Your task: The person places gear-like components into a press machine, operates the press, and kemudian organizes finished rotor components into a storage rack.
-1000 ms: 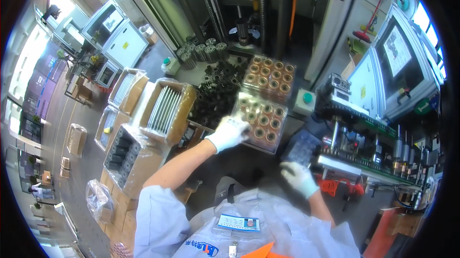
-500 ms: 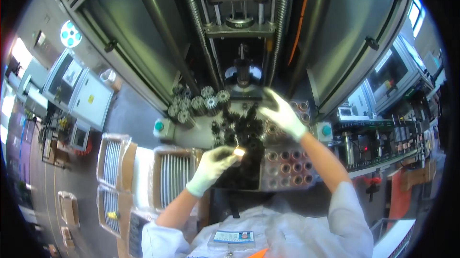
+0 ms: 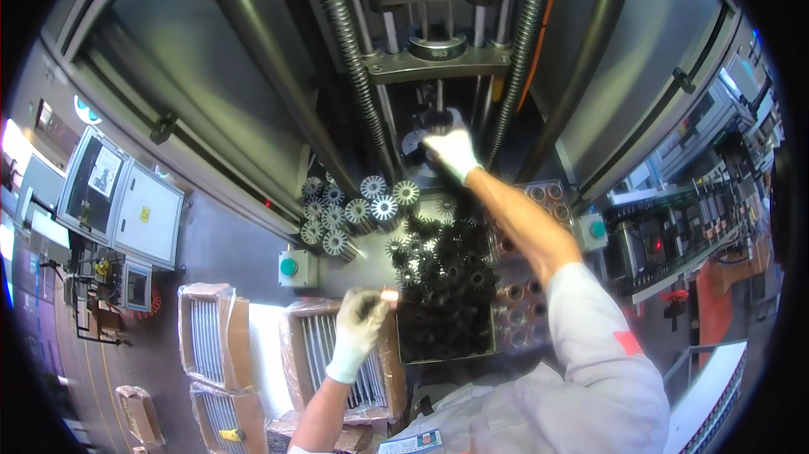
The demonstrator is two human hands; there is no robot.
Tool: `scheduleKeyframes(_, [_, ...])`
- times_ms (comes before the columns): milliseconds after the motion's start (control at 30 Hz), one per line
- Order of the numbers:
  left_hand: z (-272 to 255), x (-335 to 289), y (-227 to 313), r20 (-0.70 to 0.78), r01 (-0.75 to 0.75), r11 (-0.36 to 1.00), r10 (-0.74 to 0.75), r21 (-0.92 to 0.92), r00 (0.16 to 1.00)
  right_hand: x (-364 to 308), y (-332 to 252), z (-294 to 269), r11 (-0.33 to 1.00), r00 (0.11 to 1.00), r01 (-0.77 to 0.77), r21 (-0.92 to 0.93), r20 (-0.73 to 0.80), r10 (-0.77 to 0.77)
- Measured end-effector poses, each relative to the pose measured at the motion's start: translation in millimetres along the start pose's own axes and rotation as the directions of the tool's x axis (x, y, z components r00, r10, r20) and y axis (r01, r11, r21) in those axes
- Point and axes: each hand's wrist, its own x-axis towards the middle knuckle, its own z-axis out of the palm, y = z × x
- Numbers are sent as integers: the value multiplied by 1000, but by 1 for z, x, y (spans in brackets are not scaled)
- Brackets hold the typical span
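My left hand (image 3: 360, 323), in a white glove, is closed with a small shiny copper-coloured ring (image 3: 389, 295) at its fingertips. It hovers over the near left, by a carton of metal rods (image 3: 308, 338). My right hand (image 3: 453, 154), also gloved, reaches into the press and closes around a dark cylindrical piece (image 3: 438, 123) on the fixture; its fingers partly cover that piece. Between my arms lies a heap of dark slotted cores (image 3: 438, 256) in a tray. Stacked slotted cores (image 3: 358, 210) stand left of it.
The press's crossbeam (image 3: 442, 65) hangs over the fixture, with springs and columns either side. Clear trays of copper-coloured rings (image 3: 516, 315) sit under my right arm. Green push buttons (image 3: 289, 267) flank the work surface. More rod cartons (image 3: 215, 336) stand at left.
My right hand has gone from over the ring trays, fingers apart, into the press and closed on the dark piece. My left hand has drawn back left, still with the small ring. The view has shifted.
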Motion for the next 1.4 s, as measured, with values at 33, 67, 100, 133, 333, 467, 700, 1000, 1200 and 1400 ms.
scheduleKeyframes(33, [4, 12, 4, 2, -33, 994, 32, 101, 999, 5, -6, -5, 992, 999, -54, 116, 10, 53])
scheduleKeyframes(67, [10, 24, 1, -5, -92, 987, 94, 132, 996, 4, -30, -12, 971, 990, -117, 210, 105, 97])
scheduleKeyframes(100, [18, 40, 4, 1, -163, 973, 165, 162, 986, 13, -34, -19, 993, 996, -8, 122, 89, -3])
scheduleKeyframes(133, [29, 53, 9, -19, -183, 968, 189, 171, 982, 7, -33, -28, 977, 991, -89, 196, 120, 66])
scheduleKeyframes(333, [83, 159, 26, -18, -501, 761, 556, 412, 831, -101, -87, -120, 821, 793, -464, 331, 568, 219])
scheduleKeyframes(467, [119, 228, 36, 131, -606, 475, 709, 638, 693, -184, -91, -254, 961, 858, -129, -242, 459, 231])
scheduleKeyframes(700, [138, 305, 20, 234, -633, 453, 666, 627, 708, -218, -3, -495, 318, 901, -408, -856, -320, 294])
scheduleKeyframes(1000, [128, 329, 17, 401, -690, 509, 568, 514, 719, -158, 96, -694, -41, 741, -624, -780, -607, 287])
scheduleKeyframes(1200, [148, 320, 0, 225, -461, 544, 446, 701, 867, -142, 143, -729, -99, 699, -620, -778, -605, 380])
scheduleKeyframes(1400, [151, 269, -3, 253, -436, 373, 448, 819, 857, -149, 152, -729, 42, 693, -602, -797, -496, 522])
